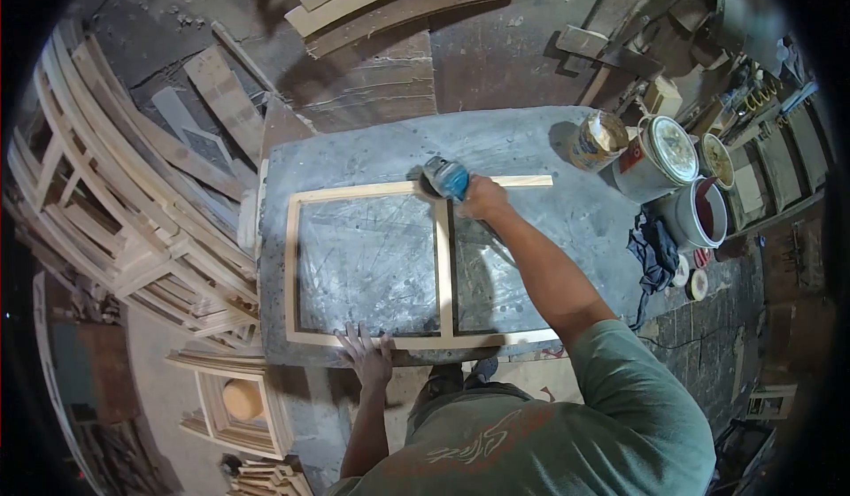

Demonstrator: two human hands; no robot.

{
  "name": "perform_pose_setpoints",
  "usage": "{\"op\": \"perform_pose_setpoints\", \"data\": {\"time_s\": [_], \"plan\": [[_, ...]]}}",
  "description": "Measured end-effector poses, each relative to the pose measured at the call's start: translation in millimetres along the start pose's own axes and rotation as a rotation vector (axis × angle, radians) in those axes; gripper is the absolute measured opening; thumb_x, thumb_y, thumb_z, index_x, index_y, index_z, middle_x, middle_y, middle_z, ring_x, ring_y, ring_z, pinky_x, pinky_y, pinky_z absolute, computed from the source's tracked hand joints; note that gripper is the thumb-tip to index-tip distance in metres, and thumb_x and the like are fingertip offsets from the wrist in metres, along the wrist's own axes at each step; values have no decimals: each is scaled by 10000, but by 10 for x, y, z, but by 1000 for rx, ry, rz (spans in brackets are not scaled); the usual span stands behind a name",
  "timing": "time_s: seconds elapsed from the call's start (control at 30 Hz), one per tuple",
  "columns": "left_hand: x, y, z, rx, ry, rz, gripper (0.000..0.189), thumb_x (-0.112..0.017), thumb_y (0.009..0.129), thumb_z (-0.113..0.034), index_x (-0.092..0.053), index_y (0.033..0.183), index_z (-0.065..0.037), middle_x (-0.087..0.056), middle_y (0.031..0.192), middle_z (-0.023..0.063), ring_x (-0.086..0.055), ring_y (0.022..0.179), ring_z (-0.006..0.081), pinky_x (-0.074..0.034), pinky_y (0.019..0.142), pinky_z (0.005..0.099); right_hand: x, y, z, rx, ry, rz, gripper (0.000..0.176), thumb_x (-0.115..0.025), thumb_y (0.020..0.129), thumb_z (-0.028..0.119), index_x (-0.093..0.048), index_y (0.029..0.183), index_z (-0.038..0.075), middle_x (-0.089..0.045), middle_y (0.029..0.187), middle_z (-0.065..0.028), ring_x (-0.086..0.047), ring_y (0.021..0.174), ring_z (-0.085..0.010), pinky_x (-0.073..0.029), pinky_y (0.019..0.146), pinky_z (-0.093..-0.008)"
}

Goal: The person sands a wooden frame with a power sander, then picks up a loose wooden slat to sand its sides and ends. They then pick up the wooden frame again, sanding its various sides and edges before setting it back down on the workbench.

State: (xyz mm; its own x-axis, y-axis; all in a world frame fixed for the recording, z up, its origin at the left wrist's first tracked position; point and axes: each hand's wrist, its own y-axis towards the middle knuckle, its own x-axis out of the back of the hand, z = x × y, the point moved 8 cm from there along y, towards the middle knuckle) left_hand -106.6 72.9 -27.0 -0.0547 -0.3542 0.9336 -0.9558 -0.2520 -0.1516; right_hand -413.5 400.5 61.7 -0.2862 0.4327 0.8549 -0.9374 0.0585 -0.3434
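A pale wooden frame (292,270) with a middle crosspiece (444,275) lies flat on the grey worktable (372,155). My right hand (484,199) is closed round a blue power sander (450,180), which rests on the far rail where the crosspiece meets it. The sander's underside is hidden. At the near rail, my left hand (367,359) lies with its fingers spread over the wood, left of the crosspiece. My right arm and shoulder cover the frame's near right part.
On the table's right stand a tub (598,141) and a lidded bucket (662,155). An open bucket (695,215) and a dark cloth (652,253) sit by the right edge. Curved wooden frames (133,204) lean at left. Curved wood pieces (390,5) lie beyond the table.
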Motion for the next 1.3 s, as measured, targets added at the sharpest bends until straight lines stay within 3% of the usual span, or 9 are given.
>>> {"op": "perform_pose_setpoints", "data": {"time_s": [0.17,0.37,0.47,0.63,0.73,0.9,1.1,1.2,1.3], "plan": [[65,-11,2,-57,-10,34,754,-451,959,-565,-355,1465,-14,-220,1566,234,-45,1469,460,-27,1105,706,294,-239,-552,-31,28,-84,622,-805,570,315,-634,1120,80,-688,1076,-188,-655,1029,-355,-524,885,-416],[272,9,23,-189,59,116,822,-545,888,-620,-386,1451,-43,-297,1554,156,-105,1465,447,-32,1093,724,743,-475,-1927,-158,61,-255,704,-821,547,294,-599,1156,18,-684,1054,-226,-654,1006,-376,-523,863,-441],[196,29,102,-208,76,108,811,-581,872,-603,-387,1445,-63,-301,1551,138,-114,1464,442,-34,1086,734,789,-536,-2056,-237,79,-313,672,-821,557,296,-599,1110,-14,-677,1034,-255,-654,999,-393,-519,864,-450],[96,-2,123,-209,38,18,756,-556,901,-573,-344,1459,-109,-256,1566,143,-92,1466,445,-21,1090,732,517,-366,-1491,-180,39,-262,665,-817,564,285,-585,1109,-18,-674,1045,-253,-647,1013,-404,-515,858,-449],[100,20,137,-180,35,25,736,-528,915,-576,-342,1467,-125,-236,1574,139,-70,1472,435,5,1104,715,372,-304,-849,-148,-7,-120,766,-815,564,332,-556,1215,22,-661,1132,-236,-635,1068,-388,-517,896,-456],[174,41,116,-148,32,2,713,-495,937,-555,-341,1483,-123,-247,1574,124,-90,1471,427,27,1117,695,-86,18,-115,38,-114,-76,675,-671,739,362,-527,1265,-36,-650,1152,-245,-621,1084,-408,-503,930,-451],[128,30,180,-112,-71,-171,650,-460,946,-558,-432,1463,-164,-314,1563,98,-137,1477,389,44,1124,675,-423,108,886,140,-213,5,678,-665,742,333,-510,1298,-23,-638,1179,-241,-623,1092,-398,-501,935,-451],[125,25,205,-114,-106,-229,656,-473,935,-555,-432,1460,-163,-329,1557,98,-163,1470,394,42,1126,672,-649,279,1311,165,-183,40,902,-797,580,338,-474,1329,-46,-630,1199,-246,-624,1114,-372,-514,937,-423],[148,24,227,-125,-154,-284,650,-499,917,-552,-468,1431,-156,-355,1545,106,-207,1457,401,31,1134,659,-797,371,1808,228,-229,92,846,-796,578,345,-513,1281,-30,-634,1194,-237,-617,1125,-365,-511,943,-419]]}}
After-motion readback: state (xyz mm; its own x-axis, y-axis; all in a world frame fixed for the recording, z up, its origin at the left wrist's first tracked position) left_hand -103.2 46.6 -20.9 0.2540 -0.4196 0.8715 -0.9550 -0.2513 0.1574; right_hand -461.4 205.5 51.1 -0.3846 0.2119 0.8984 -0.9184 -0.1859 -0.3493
